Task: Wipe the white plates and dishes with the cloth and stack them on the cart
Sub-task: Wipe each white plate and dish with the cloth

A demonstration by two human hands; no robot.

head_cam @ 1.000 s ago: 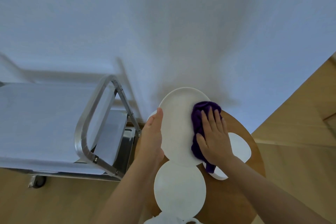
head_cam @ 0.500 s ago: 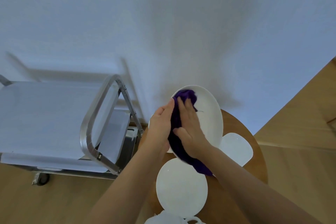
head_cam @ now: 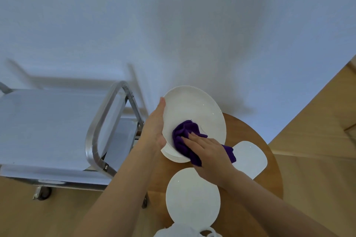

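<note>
On the round desk, a flat plate lies nearest, a squarish dish just beyond to its right. Above the desk's far-left edge the left hand props up a tilted plate, straight fingers flat against its left rim. The right hand presses the cloth onto the tilted plate's lower face with flat, extended fingers; the cart stands left of the desk.

The round wooden table is crowded — a round plate lies near its front edge, a squarish dish to the right, a white cup at the bottom. Bare wood shows between them. Leftward, the cart's handle bar stands in the way; beyond it the cart top lies open — the wall closes off the back
</note>
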